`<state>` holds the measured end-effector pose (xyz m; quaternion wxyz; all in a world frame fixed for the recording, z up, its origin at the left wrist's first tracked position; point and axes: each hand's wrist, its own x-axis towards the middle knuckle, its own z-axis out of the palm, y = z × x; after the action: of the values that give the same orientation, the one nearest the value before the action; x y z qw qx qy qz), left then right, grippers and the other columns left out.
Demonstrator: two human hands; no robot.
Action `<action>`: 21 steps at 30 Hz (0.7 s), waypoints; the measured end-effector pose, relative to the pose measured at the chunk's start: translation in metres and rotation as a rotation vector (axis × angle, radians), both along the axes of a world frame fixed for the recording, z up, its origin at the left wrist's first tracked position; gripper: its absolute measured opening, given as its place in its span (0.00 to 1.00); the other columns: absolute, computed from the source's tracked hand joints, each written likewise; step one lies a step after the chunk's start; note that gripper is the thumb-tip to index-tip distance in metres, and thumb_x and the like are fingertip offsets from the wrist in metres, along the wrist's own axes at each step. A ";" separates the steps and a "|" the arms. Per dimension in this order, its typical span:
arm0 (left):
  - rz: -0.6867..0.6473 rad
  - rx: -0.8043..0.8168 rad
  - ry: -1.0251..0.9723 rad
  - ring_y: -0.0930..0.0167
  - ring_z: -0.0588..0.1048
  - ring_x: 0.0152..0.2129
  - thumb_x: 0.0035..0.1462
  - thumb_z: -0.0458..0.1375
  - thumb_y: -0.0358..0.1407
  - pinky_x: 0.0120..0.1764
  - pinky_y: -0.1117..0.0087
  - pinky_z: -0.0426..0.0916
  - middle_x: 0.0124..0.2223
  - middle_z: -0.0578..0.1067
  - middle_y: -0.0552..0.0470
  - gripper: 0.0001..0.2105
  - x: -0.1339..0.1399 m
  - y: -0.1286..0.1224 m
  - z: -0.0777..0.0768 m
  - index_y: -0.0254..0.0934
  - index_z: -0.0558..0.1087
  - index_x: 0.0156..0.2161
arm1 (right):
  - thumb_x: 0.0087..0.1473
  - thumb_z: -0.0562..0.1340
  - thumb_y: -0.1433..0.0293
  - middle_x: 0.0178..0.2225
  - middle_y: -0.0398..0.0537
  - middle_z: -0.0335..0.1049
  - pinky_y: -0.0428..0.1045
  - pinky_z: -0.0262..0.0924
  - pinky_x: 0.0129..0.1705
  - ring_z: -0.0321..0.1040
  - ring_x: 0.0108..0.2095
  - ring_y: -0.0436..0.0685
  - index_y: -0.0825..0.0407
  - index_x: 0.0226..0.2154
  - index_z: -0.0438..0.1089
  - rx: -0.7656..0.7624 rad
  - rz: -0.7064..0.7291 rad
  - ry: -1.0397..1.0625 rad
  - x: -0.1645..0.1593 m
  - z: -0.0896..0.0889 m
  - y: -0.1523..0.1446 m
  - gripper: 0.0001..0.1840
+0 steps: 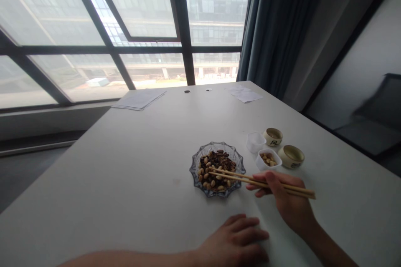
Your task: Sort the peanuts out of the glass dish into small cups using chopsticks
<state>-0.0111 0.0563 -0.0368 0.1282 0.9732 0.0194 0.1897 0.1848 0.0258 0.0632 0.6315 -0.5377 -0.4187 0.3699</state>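
Note:
My right hand (286, 200) grips a pair of wooden chopsticks (260, 182), their tips over the nuts in a scalloped glass bowl (195, 175). Pale pistachios (206, 177) lie in the near and left part of the bowl, and darker brown seeds or nuts (224, 159) toward the back right. Whether the tips pinch a nut cannot be made out. Resting on the table in front of the bowl, my left hand (234, 240) has its fingers stretched out and holds nothing. Just beyond my right hand stands a small white plastic cup (260, 163) with some nuts inside.
Behind that cup are another translucent plastic cup (255, 142) and two beige ceramic cups, one farther back (273, 137) and one nearer (291, 157). Papers lie at the far left (139, 100) and far right (244, 94) of the white table (125, 183), below the window.

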 end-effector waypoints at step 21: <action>-0.016 -0.036 0.030 0.67 0.67 0.67 0.76 0.55 0.44 0.70 0.66 0.55 0.65 0.75 0.57 0.10 -0.001 0.001 0.002 0.44 0.76 0.53 | 0.63 0.68 0.58 0.20 0.52 0.78 0.41 0.72 0.17 0.77 0.16 0.57 0.49 0.22 0.82 0.069 -0.586 -0.033 0.132 0.031 -0.020 0.21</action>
<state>-0.0117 0.0571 -0.0348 0.1469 0.9736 0.0167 0.1737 0.3171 0.0063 0.0939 0.7225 -0.6196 -0.2682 0.1487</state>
